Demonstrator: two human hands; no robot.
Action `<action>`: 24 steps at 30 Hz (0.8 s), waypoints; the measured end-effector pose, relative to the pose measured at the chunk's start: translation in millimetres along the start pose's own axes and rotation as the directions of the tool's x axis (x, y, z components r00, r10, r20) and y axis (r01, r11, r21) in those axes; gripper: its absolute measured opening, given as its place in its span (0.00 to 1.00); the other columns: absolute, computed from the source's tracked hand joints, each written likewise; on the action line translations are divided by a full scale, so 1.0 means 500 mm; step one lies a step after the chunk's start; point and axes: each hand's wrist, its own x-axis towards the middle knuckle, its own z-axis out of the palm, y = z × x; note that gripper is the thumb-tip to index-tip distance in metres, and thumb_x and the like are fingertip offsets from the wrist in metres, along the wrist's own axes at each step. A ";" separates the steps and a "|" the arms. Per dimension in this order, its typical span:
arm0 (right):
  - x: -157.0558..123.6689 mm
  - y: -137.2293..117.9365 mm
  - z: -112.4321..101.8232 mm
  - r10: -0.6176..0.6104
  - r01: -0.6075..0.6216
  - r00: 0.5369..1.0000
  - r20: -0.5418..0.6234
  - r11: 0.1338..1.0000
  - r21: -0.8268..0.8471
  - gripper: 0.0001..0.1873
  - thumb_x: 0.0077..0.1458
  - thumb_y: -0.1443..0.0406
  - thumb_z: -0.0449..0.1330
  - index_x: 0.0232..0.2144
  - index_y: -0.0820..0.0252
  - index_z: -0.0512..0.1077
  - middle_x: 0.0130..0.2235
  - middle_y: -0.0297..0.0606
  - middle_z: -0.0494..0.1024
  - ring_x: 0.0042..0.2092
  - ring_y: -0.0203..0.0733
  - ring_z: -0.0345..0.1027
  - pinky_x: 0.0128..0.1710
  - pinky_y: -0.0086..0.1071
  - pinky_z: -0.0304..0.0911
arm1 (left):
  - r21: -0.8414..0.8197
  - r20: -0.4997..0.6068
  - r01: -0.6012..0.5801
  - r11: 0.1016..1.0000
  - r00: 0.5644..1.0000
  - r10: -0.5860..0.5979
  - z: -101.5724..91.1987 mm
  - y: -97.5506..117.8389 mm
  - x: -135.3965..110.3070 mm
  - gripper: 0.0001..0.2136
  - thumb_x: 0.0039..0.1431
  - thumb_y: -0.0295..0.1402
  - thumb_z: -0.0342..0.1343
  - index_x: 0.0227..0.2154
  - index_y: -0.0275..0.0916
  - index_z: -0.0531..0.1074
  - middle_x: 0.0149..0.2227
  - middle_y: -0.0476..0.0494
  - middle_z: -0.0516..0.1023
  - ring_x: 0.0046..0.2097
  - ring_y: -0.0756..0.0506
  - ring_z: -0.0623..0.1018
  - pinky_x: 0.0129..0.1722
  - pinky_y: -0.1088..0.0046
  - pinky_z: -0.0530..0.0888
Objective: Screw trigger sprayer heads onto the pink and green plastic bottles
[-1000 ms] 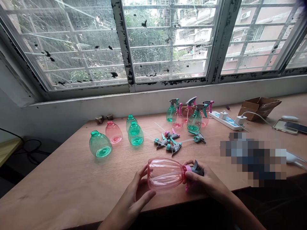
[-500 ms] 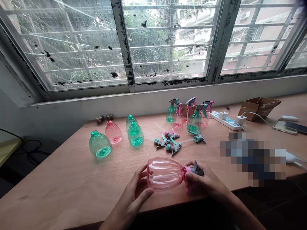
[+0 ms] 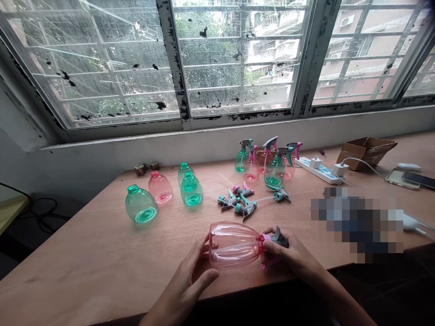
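Note:
A clear pink spray bottle (image 3: 234,244) lies on its side above the table's front edge, its base to the left. My right hand (image 3: 283,251) is closed around its pink collar and grey spray head (image 3: 280,238). My left hand (image 3: 190,271) cups the base, fingers behind it and touching, the thumb just below. Several loose spray heads (image 3: 246,208), grey with teal or pink parts, lie beyond the bottle with thin tubes. On the left stand open bottles without heads: a pink bottle (image 3: 161,188) and three green ones, the nearest green bottle (image 3: 141,206) foremost.
Several bottles with heads fitted, such as a green spray bottle (image 3: 275,170), stand near the wall. Right of them are a power strip (image 3: 317,170) with plugs, a cardboard box (image 3: 365,154) and phones (image 3: 419,179). A blurred patch (image 3: 360,222) covers part of the right side.
The bottle has turned slightly about its long axis, and its inner tube shows more clearly. Both hands stay in nearly the same place.

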 end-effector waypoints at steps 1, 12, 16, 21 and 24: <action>-0.001 0.000 0.000 0.003 -0.003 1.000 -0.001 1.000 -0.003 0.21 0.56 0.52 0.69 0.39 0.61 0.68 0.27 0.36 0.83 0.28 0.41 0.77 0.33 0.33 0.70 | 0.004 -0.006 -0.004 1.000 1.000 0.004 0.000 0.001 0.002 0.31 0.67 0.48 0.56 0.69 0.53 0.54 0.69 0.46 0.64 0.66 0.35 0.68 0.67 0.57 0.64; 0.003 0.000 0.000 -0.009 0.009 1.000 -0.003 1.000 0.017 0.21 0.56 0.51 0.69 0.38 0.61 0.69 0.27 0.37 0.84 0.28 0.40 0.77 0.32 0.32 0.71 | -0.032 -0.007 -0.028 0.999 1.000 0.028 0.003 -0.008 0.006 0.30 0.69 0.43 0.55 0.69 0.56 0.52 0.71 0.50 0.60 0.68 0.39 0.66 0.69 0.61 0.62; -0.001 -0.003 0.004 0.018 -0.019 1.000 0.003 1.000 0.008 0.22 0.54 0.51 0.70 0.37 0.61 0.69 0.26 0.36 0.83 0.27 0.41 0.77 0.31 0.32 0.70 | -0.039 -0.012 -0.011 0.999 1.000 0.011 0.002 -0.003 0.001 0.35 0.65 0.46 0.59 0.70 0.53 0.53 0.69 0.44 0.64 0.68 0.35 0.65 0.68 0.57 0.62; -0.004 -0.003 0.004 0.035 -0.035 0.999 -0.002 0.999 -0.014 0.22 0.53 0.50 0.70 0.36 0.61 0.70 0.24 0.35 0.82 0.26 0.42 0.77 0.30 0.34 0.70 | -0.019 -0.022 0.022 1.000 1.000 -0.023 -0.002 -0.010 0.000 0.36 0.61 0.46 0.63 0.69 0.53 0.56 0.71 0.45 0.60 0.69 0.32 0.62 0.70 0.53 0.56; -0.002 -0.001 0.002 0.022 -0.022 1.000 -0.003 0.999 -0.025 0.22 0.53 0.50 0.70 0.36 0.60 0.70 0.25 0.36 0.83 0.26 0.42 0.77 0.30 0.33 0.70 | -0.079 -0.003 0.017 0.997 1.000 -0.017 -0.003 -0.013 0.003 0.35 0.61 0.44 0.64 0.69 0.54 0.56 0.70 0.45 0.61 0.67 0.33 0.66 0.69 0.54 0.61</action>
